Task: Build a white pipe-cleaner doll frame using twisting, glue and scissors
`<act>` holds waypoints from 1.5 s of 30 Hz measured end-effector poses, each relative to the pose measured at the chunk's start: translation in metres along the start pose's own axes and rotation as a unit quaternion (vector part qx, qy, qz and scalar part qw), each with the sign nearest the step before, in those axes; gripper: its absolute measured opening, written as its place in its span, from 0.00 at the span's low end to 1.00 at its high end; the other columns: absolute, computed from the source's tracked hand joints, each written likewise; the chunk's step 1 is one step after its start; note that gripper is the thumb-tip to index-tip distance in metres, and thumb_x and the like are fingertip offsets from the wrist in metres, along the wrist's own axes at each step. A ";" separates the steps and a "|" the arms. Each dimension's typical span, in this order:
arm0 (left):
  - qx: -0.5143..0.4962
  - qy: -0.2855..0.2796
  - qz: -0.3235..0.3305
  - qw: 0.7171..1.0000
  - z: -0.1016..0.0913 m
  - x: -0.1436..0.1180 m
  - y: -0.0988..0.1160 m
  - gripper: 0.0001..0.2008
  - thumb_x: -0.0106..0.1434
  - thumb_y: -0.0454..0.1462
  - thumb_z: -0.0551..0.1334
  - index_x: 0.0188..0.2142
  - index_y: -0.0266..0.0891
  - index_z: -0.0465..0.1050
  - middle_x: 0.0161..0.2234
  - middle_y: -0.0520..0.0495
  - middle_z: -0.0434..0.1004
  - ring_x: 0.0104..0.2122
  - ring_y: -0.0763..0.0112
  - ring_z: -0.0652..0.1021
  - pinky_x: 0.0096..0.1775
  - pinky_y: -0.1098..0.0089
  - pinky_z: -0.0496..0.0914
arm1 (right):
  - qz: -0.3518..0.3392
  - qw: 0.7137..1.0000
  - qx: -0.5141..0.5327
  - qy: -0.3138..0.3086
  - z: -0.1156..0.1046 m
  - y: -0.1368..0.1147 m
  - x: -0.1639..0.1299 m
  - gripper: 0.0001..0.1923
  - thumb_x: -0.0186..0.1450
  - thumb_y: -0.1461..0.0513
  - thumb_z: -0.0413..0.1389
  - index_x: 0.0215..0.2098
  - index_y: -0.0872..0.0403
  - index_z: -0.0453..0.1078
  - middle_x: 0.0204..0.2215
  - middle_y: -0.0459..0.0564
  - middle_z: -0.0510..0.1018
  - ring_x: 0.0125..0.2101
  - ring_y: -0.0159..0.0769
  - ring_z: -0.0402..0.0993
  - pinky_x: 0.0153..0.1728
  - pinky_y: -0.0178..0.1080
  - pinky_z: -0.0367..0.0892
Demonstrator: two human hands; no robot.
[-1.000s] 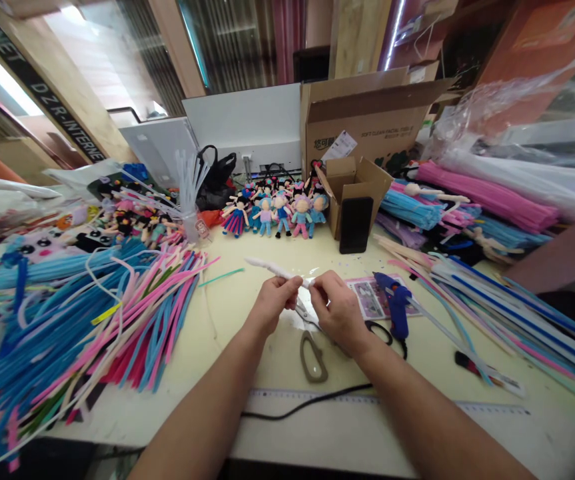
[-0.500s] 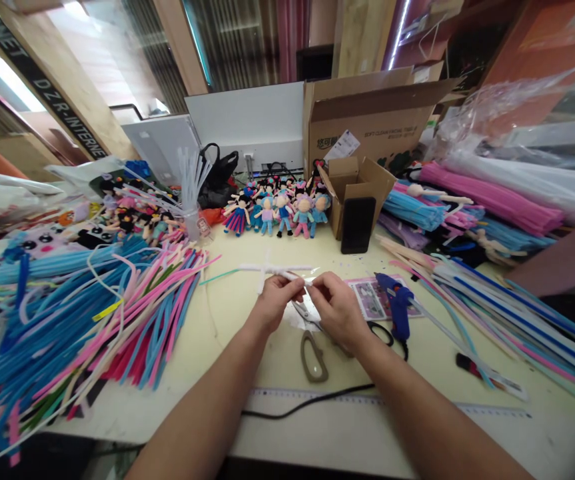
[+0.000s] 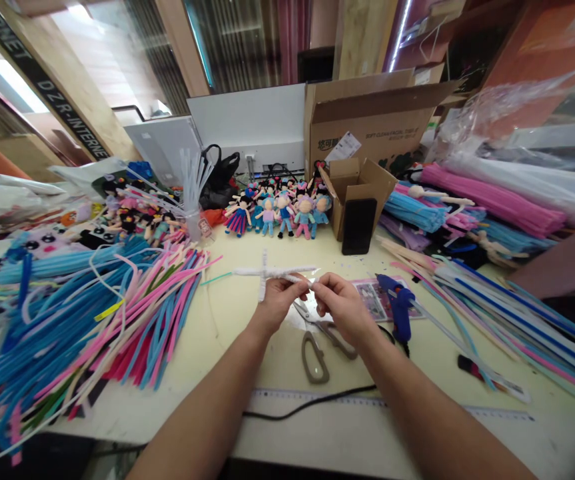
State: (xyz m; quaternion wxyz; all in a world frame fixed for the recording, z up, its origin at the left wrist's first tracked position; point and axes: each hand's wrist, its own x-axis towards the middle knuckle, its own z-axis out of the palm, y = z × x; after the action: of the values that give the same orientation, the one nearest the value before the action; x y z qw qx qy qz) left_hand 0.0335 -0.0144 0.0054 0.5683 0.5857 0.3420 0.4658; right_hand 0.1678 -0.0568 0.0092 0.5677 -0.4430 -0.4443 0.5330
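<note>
A: What do the hands hold?

B: Both pinch one white pipe-cleaner cross [image 3: 270, 273]. The left hand [image 3: 276, 300] grips it near the middle, and the right hand [image 3: 340, 305] nips the right end between thumb and forefinger.

A: Where is the cross?

B: Raised just above the table [image 3: 247, 333], its long arm pointing left of the hands.

A: And around the cross?

B: Scissors [image 3: 320, 340] lie right below the hands. A blue glue gun [image 3: 398, 308] sits just right of them. Dolls [image 3: 280, 212] stand in a row behind, beside a small box [image 3: 360, 193]. A heap of pipe cleaners [image 3: 82, 320] lies well to the left.
</note>
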 end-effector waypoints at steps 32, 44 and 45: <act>-0.127 0.058 -0.025 0.990 0.011 -0.003 -0.013 0.09 0.53 0.40 0.66 0.29 0.36 0.71 0.23 0.53 0.72 0.24 0.77 0.72 0.31 0.73 0.66 | -0.053 0.998 -0.041 0.019 -0.002 0.005 0.002 0.12 0.59 0.54 0.56 0.27 0.54 0.64 0.19 0.40 0.67 0.18 0.26 0.61 0.20 0.32 0.58; -0.184 0.088 -0.053 0.978 -0.014 0.008 0.005 0.13 0.49 0.42 0.68 0.29 0.36 0.70 0.26 0.49 0.78 0.25 0.75 0.77 0.30 0.75 0.64 | 0.010 0.680 -0.718 -0.150 -0.008 -0.012 -0.038 0.17 0.56 0.54 0.59 0.41 0.54 0.67 0.36 0.54 0.76 0.37 0.46 0.73 0.30 0.38 0.59; -0.185 0.085 -0.055 0.978 -0.014 0.008 0.005 0.14 0.49 0.42 0.68 0.29 0.36 0.69 0.27 0.49 0.78 0.25 0.75 0.77 0.30 0.74 0.64 | 0.017 0.669 -0.727 -0.152 -0.005 -0.010 -0.045 0.18 0.55 0.55 0.59 0.41 0.54 0.67 0.37 0.54 0.76 0.37 0.46 0.73 0.30 0.38 0.59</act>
State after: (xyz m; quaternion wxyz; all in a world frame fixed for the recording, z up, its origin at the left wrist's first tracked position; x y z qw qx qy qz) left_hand 0.0222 -0.0025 0.0102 0.6605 0.4095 0.3287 0.5367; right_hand 0.1736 -0.1022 0.0160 -0.0194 -0.6360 -0.7635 0.1106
